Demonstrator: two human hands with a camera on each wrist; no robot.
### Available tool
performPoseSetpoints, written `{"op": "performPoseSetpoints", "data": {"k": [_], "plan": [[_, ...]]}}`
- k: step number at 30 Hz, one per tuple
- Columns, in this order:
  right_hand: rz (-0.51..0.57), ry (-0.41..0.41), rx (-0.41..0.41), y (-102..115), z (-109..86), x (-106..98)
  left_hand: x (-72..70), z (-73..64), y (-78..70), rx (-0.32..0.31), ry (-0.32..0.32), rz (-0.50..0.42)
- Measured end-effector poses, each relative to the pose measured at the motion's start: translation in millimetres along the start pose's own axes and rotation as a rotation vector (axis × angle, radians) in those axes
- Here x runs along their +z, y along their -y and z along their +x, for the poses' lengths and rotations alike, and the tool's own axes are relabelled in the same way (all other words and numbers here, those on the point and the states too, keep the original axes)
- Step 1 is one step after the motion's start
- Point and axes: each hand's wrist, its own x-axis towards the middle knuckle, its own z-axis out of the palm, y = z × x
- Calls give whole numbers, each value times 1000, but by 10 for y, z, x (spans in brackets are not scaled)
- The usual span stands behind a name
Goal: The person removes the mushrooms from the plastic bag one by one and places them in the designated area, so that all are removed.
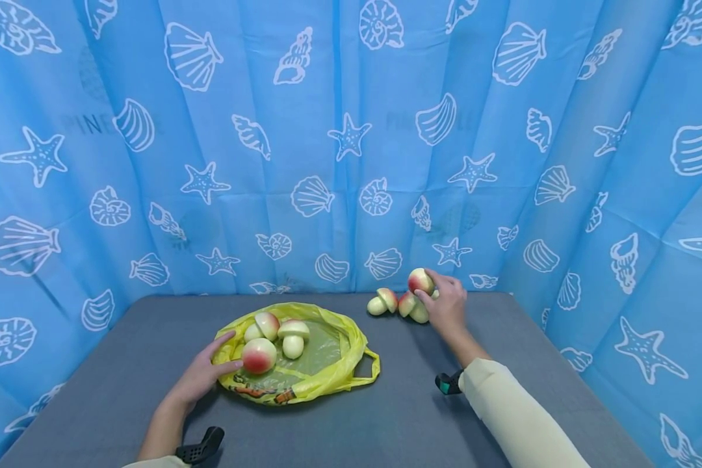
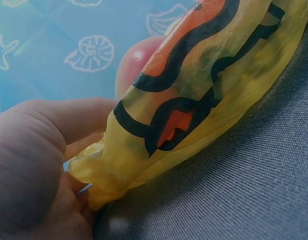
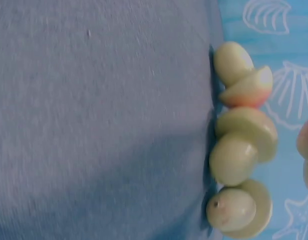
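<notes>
My right hand [image 1: 449, 305] pinches a cream toy mushroom with a red-tinged cap [image 1: 420, 281], holding it above others at the table's back. In the right wrist view, this held mushroom [image 3: 306, 150] shows only partly at the right edge. Three more mushrooms [image 3: 233, 159] lie in a row beneath, one mostly covered by the hand in the head view. At left, my left hand [image 1: 201, 372] grips the side of an open yellow plastic bag [image 1: 322, 389], its film bunched between thumb and fingers [image 2: 86, 117]. Inside the bag are three mushrooms [image 1: 259, 356], one close by the thumb.
A grey cloth-covered table [image 1: 386, 422] lies under everything. Blue curtains [image 1: 351, 162] with white shell prints stand right behind its back edge and along the sides. One bag handle [image 1: 374, 367] loops out to the right, toward the mushroom row.
</notes>
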Motion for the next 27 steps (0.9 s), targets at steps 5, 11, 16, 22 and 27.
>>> {"op": "performPoseSetpoints", "data": {"k": [5, 11, 16, 22, 27], "plan": [[-3, -20, 43, -124, 11, -81, 6, 6, -3, -3, -3, -1], [-2, -11, 132, -257, 7, -166, 16, 3, -6, -15, -4, 4], [-11, -17, 200, -378, -11, -210, 21, 5, -3, -12, -4, 0], [-26, -16, 263, -498, -63, -280, 17, 15, 11, -4, -1, -7], [-33, -12, 304, -581, -111, -346, 10, 28, 21, -10, -9, 11]]}}
